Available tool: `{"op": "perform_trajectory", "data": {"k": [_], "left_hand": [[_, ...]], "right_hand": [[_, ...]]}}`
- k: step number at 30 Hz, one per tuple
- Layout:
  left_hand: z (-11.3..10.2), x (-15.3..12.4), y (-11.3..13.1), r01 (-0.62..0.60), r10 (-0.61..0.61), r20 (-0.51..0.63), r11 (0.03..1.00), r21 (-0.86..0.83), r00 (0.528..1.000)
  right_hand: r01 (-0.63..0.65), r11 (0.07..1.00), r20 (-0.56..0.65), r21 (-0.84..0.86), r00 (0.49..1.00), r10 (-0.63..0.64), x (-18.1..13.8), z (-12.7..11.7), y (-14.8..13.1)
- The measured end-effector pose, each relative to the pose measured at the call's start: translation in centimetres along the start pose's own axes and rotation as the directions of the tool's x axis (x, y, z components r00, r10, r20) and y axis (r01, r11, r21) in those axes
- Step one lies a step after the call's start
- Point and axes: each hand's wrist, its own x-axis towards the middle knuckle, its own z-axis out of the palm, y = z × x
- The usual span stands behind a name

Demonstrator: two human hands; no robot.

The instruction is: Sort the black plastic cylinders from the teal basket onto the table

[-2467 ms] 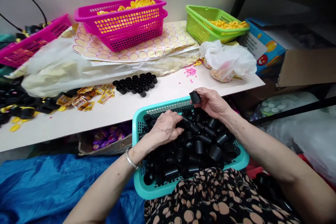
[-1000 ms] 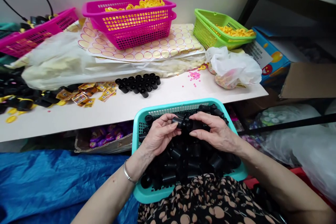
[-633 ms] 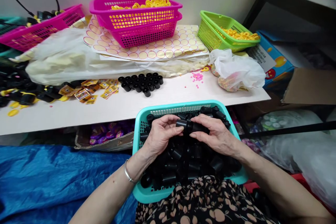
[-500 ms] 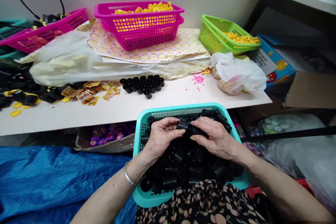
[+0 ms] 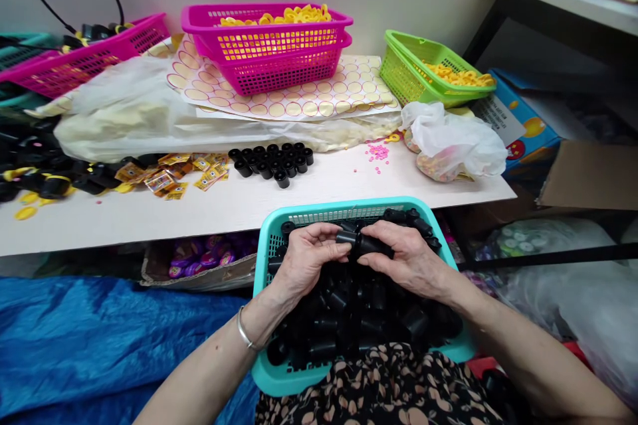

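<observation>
Black parts (image 5: 347, 238), apparently two: since brought together.
My left hand (image 5: 303, 259) pinched one, my right hand (image 5: 409, 257) another; turquoise basket (image 5: 280, 382), one.

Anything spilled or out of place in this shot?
Yes, possibly a spill: small pink pieces lie loose on the white table, left of the plastic bag, a few apart from the cluster. They look odd compared with the neatly grouped black cylinders. Whether they came from the bag cannot be told.

Small-parts workshop, pink basket (image 5: 289, 73) of yellow rings, black cylinders (image 5: 272, 163) grouped on a white bench (image 5: 239, 212)
</observation>
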Motion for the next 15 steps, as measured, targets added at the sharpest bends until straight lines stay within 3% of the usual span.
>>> {"op": "perform_trajectory", "data": {"k": [5,8,10,13,15], "left_hand": [[0.3,-0.8,-0.1,-0.070,0.047,0.110,0.973,0.220,0.993],[0.4,-1.1,0.2,-0.213,0.152,0.174,0.882,0.420,0.973],[0.3,-0.9,0.6,-0.278,0.211,0.187,0.821,0.498,0.959],[-0.6,0.1,1.9,-0.297,0.293,0.088,0.819,0.490,0.952],[-2.2,1.4,3.2,-0.333,0.421,-0.095,0.819,0.467,0.902]], "right_hand": [[0.026,0.999,-0.026,-0.018,0.999,-0.027,0.3,1.0,-0.1],[0.003,1.000,-0.071,0.027,0.997,-0.001,1.2,1.9,-0.1],[0.016,0.997,-0.028,0.078,1.000,-0.014,2.1,2.2,-0.1],[0.040,0.989,0.037,0.146,0.998,-0.046,2.8,1.0,-0.3],[0.041,0.987,-0.003,0.156,0.999,-0.041,2.3,-0.7,-0.7]]}}
